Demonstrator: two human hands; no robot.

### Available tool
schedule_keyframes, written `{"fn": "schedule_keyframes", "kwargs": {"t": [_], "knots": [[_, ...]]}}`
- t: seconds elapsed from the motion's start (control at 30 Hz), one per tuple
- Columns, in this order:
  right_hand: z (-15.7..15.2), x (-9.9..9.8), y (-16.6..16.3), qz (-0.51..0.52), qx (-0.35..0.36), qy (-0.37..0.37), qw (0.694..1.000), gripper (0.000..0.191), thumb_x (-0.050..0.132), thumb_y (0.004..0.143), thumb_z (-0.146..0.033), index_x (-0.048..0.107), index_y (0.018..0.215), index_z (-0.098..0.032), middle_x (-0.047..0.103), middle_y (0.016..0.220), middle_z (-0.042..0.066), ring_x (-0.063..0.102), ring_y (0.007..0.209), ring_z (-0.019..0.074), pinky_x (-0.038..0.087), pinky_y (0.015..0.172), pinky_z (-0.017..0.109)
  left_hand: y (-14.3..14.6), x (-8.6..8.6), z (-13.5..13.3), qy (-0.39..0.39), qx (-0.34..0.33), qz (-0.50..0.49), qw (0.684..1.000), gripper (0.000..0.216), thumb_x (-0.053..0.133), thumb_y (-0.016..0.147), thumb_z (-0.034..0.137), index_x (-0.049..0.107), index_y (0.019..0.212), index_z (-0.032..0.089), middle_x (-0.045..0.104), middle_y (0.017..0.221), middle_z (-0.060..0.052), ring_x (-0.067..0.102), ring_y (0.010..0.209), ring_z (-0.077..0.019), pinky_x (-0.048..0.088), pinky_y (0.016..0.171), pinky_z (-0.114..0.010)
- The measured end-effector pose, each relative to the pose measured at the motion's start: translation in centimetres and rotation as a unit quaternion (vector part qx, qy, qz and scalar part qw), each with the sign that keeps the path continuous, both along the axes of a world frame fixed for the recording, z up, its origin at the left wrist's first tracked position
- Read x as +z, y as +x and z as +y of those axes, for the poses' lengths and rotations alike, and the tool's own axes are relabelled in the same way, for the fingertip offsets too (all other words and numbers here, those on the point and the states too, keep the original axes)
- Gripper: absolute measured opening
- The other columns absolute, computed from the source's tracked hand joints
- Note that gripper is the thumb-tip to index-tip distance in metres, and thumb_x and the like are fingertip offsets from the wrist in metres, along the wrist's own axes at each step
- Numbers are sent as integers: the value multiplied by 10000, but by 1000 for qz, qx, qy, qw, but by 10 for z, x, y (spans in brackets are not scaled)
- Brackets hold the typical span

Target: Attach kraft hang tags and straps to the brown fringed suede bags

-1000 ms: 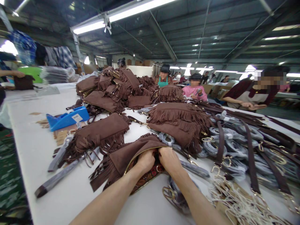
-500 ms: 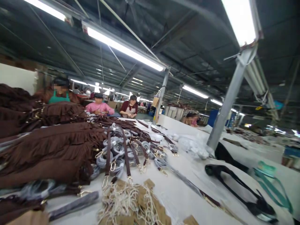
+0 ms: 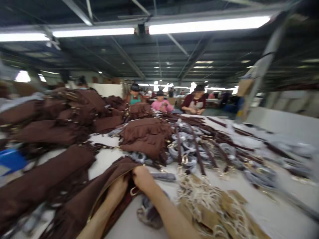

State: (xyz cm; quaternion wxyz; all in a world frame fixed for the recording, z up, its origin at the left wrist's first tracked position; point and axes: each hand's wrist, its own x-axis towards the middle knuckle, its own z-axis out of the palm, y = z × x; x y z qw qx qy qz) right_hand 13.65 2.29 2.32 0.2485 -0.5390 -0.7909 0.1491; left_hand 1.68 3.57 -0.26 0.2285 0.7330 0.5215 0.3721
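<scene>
Left hand [image 3: 121, 183] in bag [image 3: 81, 200], right hand [image 3: 142, 178] at bag mouth — grips hidden, can't tell. Ring [image 3: 132, 193] there could snag fingers.

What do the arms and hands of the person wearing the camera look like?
The left forearm and right forearm are bare; no sleeves, watch, bracelet or cables show. The left hand and right hand look ungloved; blur hides any rings.
</scene>
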Motion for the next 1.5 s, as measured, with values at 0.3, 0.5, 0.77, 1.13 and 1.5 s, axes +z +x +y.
{"fn": "schedule_keyframes", "kwargs": {"t": [0.3, 0.5, 0.77, 1.13, 1.5], "knots": [[12, 1, 8, 132, 151, -146, 969, 222, 460, 826, -217, 673, 798, -158, 641, 635, -9, 487, 471, 96, 382, 473, 206, -55, 11, -35, -82, 28, -34, 996, 145, 472, 765, 153, 601, 710, 191, 620, 693, -26, 570, 746, -209, 445, 750, -312], [5, 10, 14, 441, 165, -256, 844, 353, 606, 782, -517, 603, 898, -183, 465, 587, -89, 169, 373, 24, 114, 363, 183, -48, 37, -48, -123, -87, -165, 975, 56, 437, 630, 217, 466, 595, 185, 570, 707, 5, 422, 596, -119, 334, 555, -226], [-1, 16, -4, 506, 186, -263, 800, 356, 672, 758, -522, 645, 846, -178, 489, 569, -72, 256, 378, 26, 188, 371, 180, -25, 25, -50, -216, -112, -332, 911, 117, 513, 603, 257, 554, 654, 159, 540, 552, 12, 406, 462, -85, 271, 453, -203], [3, 19, 18, 372, 110, -241, 889, 358, 707, 698, -491, 711, 794, -146, 547, 551, -37, 415, 461, 72, 285, 409, 187, -31, 17, -38, -191, -73, -447, 871, 119, 568, 596, 265, 551, 629, 152, 526, 525, 18, 415, 441, -70, 284, 442, -190], [4, 7, -6, 477, 93, -233, 842, 414, 680, 694, -558, 586, 732, -157, 571, 513, -60, 365, 340, 22, 227, 346, 157, -32, 18, -37, -186, -35, -469, 863, 198, 619, 604, 322, 499, 632, 166, 630, 646, -20, 492, 480, -77, 246, 407, -160]]}}
